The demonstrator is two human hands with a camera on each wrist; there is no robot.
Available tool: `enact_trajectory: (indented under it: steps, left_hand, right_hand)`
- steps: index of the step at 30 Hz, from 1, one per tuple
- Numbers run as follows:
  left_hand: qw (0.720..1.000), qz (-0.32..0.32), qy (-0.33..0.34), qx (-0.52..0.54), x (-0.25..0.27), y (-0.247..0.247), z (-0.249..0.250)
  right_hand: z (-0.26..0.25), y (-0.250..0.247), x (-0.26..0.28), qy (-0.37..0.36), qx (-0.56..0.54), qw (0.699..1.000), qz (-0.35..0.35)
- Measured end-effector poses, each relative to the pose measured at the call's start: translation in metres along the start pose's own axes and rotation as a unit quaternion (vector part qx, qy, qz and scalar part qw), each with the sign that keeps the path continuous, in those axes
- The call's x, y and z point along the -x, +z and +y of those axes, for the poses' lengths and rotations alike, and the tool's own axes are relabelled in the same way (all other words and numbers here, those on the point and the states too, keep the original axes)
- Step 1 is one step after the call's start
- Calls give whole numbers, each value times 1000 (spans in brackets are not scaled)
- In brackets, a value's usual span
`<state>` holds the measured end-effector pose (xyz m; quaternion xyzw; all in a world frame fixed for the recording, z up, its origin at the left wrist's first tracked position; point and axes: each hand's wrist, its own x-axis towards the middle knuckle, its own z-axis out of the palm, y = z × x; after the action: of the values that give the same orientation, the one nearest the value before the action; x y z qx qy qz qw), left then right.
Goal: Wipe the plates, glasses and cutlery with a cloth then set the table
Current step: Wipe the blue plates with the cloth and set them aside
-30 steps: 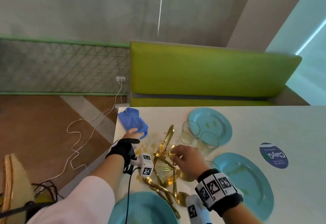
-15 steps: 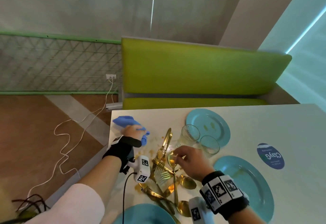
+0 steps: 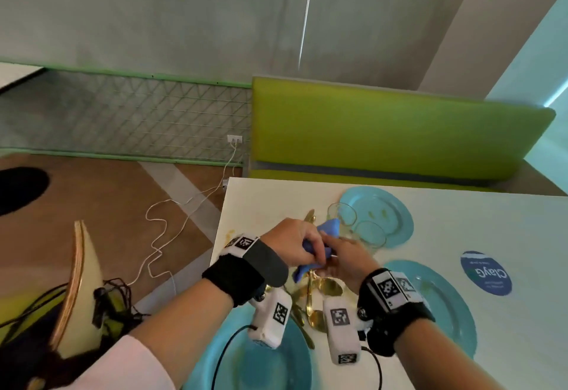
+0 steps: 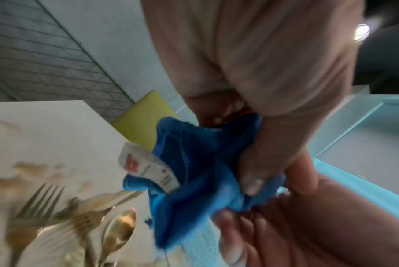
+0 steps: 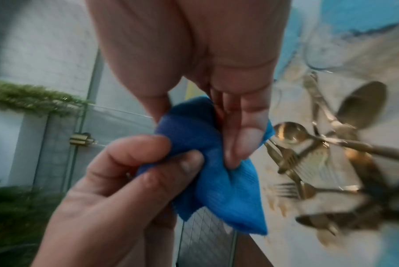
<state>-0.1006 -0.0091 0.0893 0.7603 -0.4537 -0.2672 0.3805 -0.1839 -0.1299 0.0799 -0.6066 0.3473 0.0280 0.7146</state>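
Left hand (image 3: 292,243): we see our fingers and thumb pinching the blue cloth (image 3: 327,229), held above the table (image 3: 507,220)
Right hand (image 3: 347,262): we pinch the same cloth from the other side — whether cutlery sits inside the fold we cannot tell
Cutlery (image 3: 316,294): gold forks and spoons heaped on the table under our hands, touching one another
Glasses (image 3: 341,216): 2, just beyond the cloth, beside the far plate (image 3: 387,208)
Plates: 2 more — right plate (image 3: 445,306), near plate (image 3: 246,368)
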Motion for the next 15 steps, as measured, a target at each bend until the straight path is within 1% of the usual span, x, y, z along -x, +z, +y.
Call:
enact_trajectory:
  steps: [2, 3, 4, 5, 6, 7, 8, 9, 10, 11, 12, 13, 15]
  left_hand:
    - [995, -17, -28, 92, 18, 14, -4]
    - [988, -9, -39, 151, 28, 20, -7]
    - [976, 16, -52, 211, 38, 26, -9]
    - [963, 66, -86, 248, 46, 33, -13]
    - [948, 130, -131, 258, 52, 40, -23]
    - [939, 184, -198, 215, 60, 45, -34]
    - [927, 205, -280, 139, 69, 50, -55]
    - [908, 184, -373, 54, 81, 56, -74]
    - [885, 152, -440, -1, 94, 63, -98]
    - [864, 126, -486, -22, 107, 69, -116]
    - [855, 118, -505, -19, 120, 75, -132]
    - [855, 113, -506, -26, 133, 81, -135]
    - [845, 98, -524, -48, 152, 93, -142]
  right_hand:
    - [18, -5, 10, -20, 9, 1000, 12]
    - [25, -9, 15, -37, 36, 998, 24]
    - [32, -13, 20, -55, 60, 996, 36]
    - [37, -19, 26, -71, 82, 993, 46]
    - [42, -24, 29, -85, 89, 991, 53]
    - [47, -30, 35, -97, 95, 989, 60]
    - [51, -35, 39, -105, 99, 987, 65]
    - [53, -39, 43, -111, 106, 986, 72]
    - [55, -43, 47, -118, 109, 984, 77]
    - [56, -45, 53, -124, 108, 983, 79]
    - [57, -47, 57, -128, 101, 983, 80]
    - [59, -49, 61, -130, 97, 983, 81]
    - [64, -51, 67, -138, 96, 982, 85]
